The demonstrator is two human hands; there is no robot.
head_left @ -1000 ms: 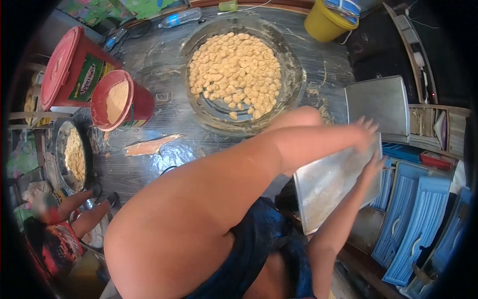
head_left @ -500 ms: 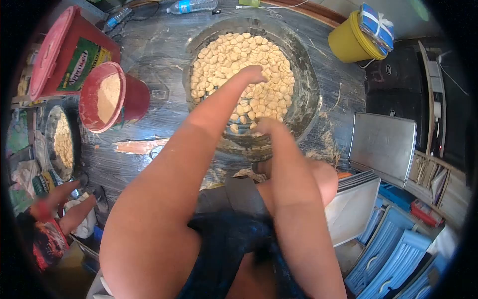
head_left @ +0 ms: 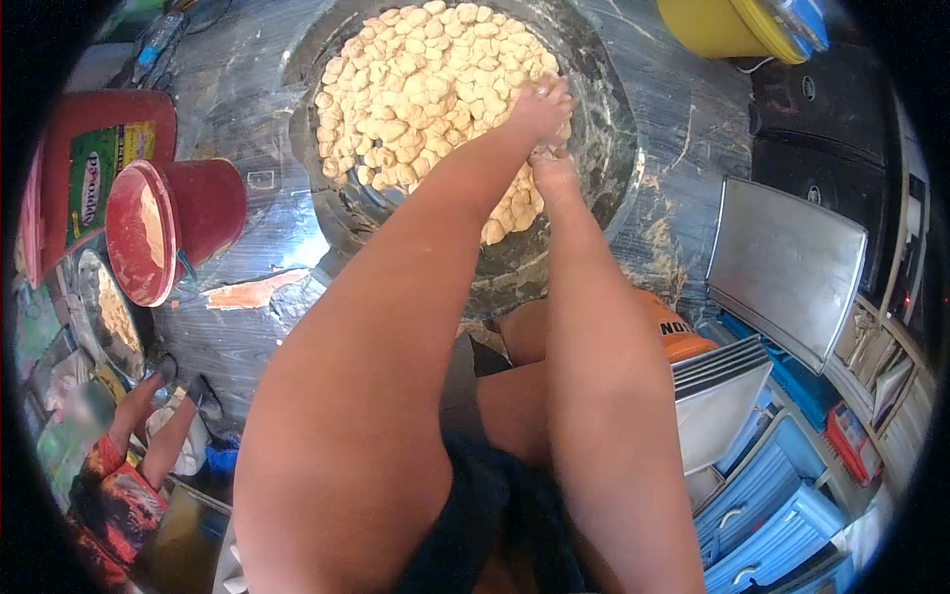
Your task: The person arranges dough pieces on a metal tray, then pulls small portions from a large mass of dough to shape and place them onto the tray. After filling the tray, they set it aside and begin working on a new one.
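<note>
A wide, dark round basin (head_left: pixel 606 163) holds a heap of pale, flattened dough pieces (head_left: pixel 411 84). My left hand (head_left: pixel 542 107) rests on the heap's right side, its fingers spread over the pieces. Just below it, my right hand (head_left: pixel 554 173) reaches in at the same side, fingers bent down among the pieces and apart; their tips are partly hidden. Neither hand visibly grips a single piece. Dough residue shows on the right fingers. At the heap's lower left, part of the basin's dark bottom shows.
Left of the basin stand a small red bucket (head_left: pixel 213 208) with pale powder and a larger red tub (head_left: pixel 148 114). Another basin (head_left: pixel 89 272) and a seated person (head_left: pixel 129 485) are at far left. A metal tray (head_left: pixel 787 267), blue drawers (head_left: pixel 762 535) and a yellow bucket (head_left: pixel 708 28) are on the right.
Both hands have moved to the right side of the heap and close together. Dough pieces have shifted, baring basin bottom at lower left. The view has tilted downward.
</note>
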